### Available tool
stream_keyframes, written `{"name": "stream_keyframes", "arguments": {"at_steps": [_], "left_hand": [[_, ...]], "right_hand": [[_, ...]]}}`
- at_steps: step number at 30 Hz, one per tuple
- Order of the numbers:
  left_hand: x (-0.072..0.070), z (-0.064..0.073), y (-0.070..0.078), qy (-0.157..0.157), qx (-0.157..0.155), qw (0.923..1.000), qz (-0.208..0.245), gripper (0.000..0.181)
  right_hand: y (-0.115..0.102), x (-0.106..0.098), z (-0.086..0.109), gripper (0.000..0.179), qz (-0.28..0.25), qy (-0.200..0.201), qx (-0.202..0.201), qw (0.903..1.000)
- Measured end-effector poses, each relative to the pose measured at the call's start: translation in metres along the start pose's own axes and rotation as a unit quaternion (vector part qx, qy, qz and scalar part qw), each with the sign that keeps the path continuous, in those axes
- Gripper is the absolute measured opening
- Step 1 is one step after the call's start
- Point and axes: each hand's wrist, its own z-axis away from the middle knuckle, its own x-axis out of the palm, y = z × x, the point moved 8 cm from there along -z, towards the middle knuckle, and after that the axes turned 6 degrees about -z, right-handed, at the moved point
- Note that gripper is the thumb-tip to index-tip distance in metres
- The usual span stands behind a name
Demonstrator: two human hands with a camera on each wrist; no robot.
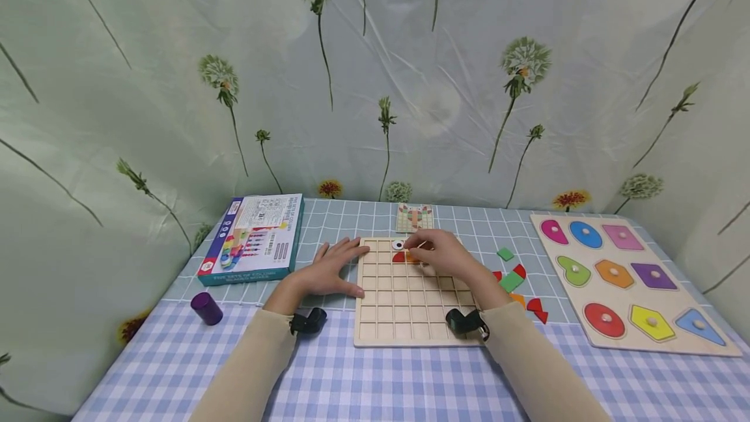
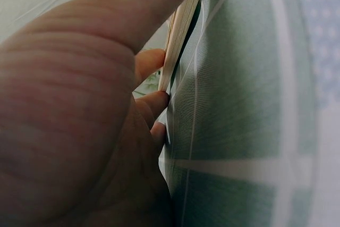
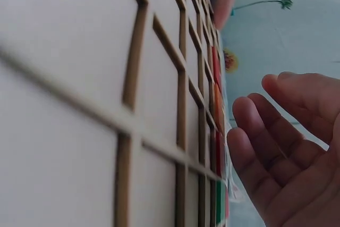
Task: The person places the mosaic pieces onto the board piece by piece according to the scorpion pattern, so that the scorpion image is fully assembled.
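Observation:
A wooden grid board (image 1: 387, 334) lies flat in front of me, its cells divided by raised strips. Near its far edge sit a white eye piece (image 1: 398, 245), a red curved piece (image 1: 399, 257) and an orange piece (image 1: 412, 257). My left hand (image 1: 331, 272) rests against the board's left edge, its fingers extended and the thumb on the rim. Over the far part of the board is my right hand (image 1: 442, 256), beside the eye piece. In the right wrist view, the right hand (image 3: 292, 147) has loosely bent fingers and shows nothing between them; a green piece (image 3: 219, 200) is seen edge-on.
Loose green pieces (image 1: 512, 281) and red pieces (image 1: 534, 305) lie right of the board. A shape puzzle (image 1: 629, 298) is farther right. A pattern card (image 1: 415, 219) lies behind the board. A boxed toy (image 1: 258, 233) and a purple cylinder (image 1: 206, 309) are at left.

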Motion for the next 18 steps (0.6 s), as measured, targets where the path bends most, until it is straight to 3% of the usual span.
{"name": "stream_keyframes", "arguments": {"at_steps": [11, 18], "left_hand": [[0.0, 0.0, -0.001, -0.005, -0.004, 1.0, 0.001, 0.095], [0.0, 0.001, 0.0, -0.002, -0.005, 1.0, 0.0, 0.095]], "right_hand": [[0.013, -0.032, 0.024, 0.019, 0.027, 0.023, 0.028, 0.999], [0.025, -0.046, 0.034, 0.019, 0.032, 0.002, 0.036, 0.9988]]}}
